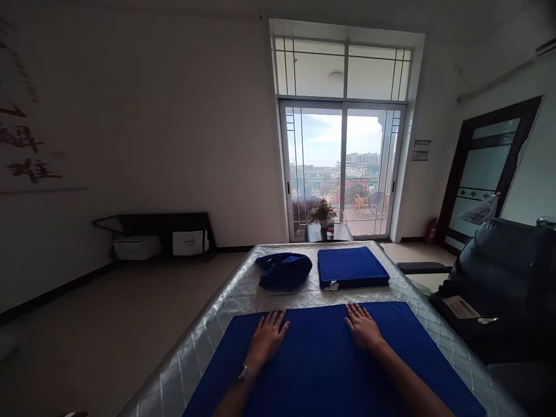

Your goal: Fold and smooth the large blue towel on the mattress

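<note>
A blue cloth panel (pixel 321 359) lies flat across the near part of the table, its far edge reaching just past my fingertips. My left hand (pixel 268 336) rests palm down on it near the far left part, fingers spread. On the right side of the same panel, my right hand (pixel 364 329) also lies flat with its fingers apart. Beyond my left hand sits a crumpled blue fabric bundle (pixel 286 271). Farther right is a flat, squared blue folded stack (pixel 353 266) with a small white tag at its near edge.
A silvery quilted cover (pixel 243 289) spreads over the table. Behind its far edge stands a small dark table (pixel 329 233) with a potted plant (pixel 323 211) and a bottle (pixel 330 226). A black chair (pixel 490 284) is at the right, and a low black shelf (pixel 163 223) lines the left wall.
</note>
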{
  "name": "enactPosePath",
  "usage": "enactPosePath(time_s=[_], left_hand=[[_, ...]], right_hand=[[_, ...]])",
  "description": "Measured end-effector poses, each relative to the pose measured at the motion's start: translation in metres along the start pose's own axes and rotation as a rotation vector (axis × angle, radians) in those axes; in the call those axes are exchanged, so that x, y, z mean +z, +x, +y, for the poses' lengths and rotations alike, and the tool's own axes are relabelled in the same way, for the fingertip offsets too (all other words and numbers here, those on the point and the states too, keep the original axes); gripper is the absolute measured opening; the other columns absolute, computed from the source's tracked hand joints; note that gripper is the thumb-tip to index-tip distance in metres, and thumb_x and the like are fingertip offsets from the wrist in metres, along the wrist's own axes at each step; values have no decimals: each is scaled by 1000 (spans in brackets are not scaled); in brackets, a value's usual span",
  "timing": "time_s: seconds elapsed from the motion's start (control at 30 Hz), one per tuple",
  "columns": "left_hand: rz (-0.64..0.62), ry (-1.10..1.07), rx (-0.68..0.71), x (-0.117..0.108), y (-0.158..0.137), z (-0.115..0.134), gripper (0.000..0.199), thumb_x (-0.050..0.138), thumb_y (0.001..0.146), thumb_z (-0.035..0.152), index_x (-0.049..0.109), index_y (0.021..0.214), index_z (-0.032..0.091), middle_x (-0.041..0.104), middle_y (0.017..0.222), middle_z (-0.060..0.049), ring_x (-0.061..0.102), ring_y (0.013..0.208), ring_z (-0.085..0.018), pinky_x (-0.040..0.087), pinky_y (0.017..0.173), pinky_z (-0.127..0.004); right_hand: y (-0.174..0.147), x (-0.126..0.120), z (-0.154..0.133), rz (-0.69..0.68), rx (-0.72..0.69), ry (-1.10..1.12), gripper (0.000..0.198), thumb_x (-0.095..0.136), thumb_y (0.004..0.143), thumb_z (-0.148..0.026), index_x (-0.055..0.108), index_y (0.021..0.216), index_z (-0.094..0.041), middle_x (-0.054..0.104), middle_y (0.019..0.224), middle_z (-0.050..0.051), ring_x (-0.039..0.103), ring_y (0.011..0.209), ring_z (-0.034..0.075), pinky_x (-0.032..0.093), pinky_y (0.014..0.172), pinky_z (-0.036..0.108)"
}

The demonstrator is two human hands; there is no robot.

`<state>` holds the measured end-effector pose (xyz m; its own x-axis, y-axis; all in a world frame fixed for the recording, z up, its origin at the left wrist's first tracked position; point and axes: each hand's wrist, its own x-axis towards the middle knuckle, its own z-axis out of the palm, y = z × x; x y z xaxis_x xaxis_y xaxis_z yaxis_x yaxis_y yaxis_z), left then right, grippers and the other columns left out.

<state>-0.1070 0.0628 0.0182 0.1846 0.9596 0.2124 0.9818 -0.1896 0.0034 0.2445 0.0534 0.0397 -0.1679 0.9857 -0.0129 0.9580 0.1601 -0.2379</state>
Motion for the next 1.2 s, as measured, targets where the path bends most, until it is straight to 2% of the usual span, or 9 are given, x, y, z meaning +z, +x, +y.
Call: enactPosePath(time_s=[0.13,0.27,0.37,0.47,0.63,0.73,0.83,1.0,1.2], left_hand=[[-67,6,30,2,2,-3,55,30,105,40,40,156,22,42,163,-11,33,152,-29,27,124,-51],[-160,-7,-9,-6,7,-4,62,24,104,48,31,159,21,35,166,-10,28,154,-27,25,125,-52],[-180,22,-67,-13,14,15,65,25,104,49,34,158,14,36,164,-15,31,153,-30,23,125,-53],[-117,-13,16,-13,23,60,65,21,105,44,38,155,7,35,164,-19,29,154,-31,23,126,-52],[-78,-104,220,2,35,137,61,19,106,47,34,158,17,35,166,-8,28,154,-22,28,126,-43],[-71,-125,234,6,34,138,61,19,106,47,33,158,17,36,165,-10,29,154,-24,28,126,-47],[-73,-121,193,6,28,106,61,22,106,44,35,158,15,37,164,-12,30,153,-27,30,125,-50],[-62,-93,147,7,18,59,57,25,106,42,35,158,21,32,166,-10,28,154,-26,29,124,-52],[13,-110,152,5,21,78,57,26,105,41,38,157,18,40,163,-13,32,153,-28,29,124,-53]], right_hand=[[-9,-9,81,79,185,-110,64,20,104,-46,26,161,-18,26,168,6,18,156,20,11,126,42],[-14,-7,122,148,288,-170,63,22,104,-39,27,160,-12,27,168,10,20,156,22,14,126,44],[-12,-2,125,169,291,-157,64,24,103,-39,27,160,-11,27,167,11,20,156,23,15,126,45],[-9,2,125,176,283,-140,64,24,102,-39,29,160,-12,28,167,9,20,156,23,13,126,45],[-7,6,128,180,286,-152,64,25,102,-40,27,161,-13,26,168,9,20,156,22,13,126,44],[-8,4,128,174,287,-168,64,25,102,-39,27,161,-13,24,168,8,21,155,22,15,126,45],[-10,-3,126,153,296,-185,63,25,102,-37,28,160,-13,25,168,7,23,155,22,17,126,44],[-2,-14,85,137,325,-223,61,27,99,-25,34,158,-10,30,166,11,23,155,26,15,126,47],[16,12,-46,121,-87,-12,63,21,102,-34,32,159,-11,30,166,8,20,155,21,16,126,38]])
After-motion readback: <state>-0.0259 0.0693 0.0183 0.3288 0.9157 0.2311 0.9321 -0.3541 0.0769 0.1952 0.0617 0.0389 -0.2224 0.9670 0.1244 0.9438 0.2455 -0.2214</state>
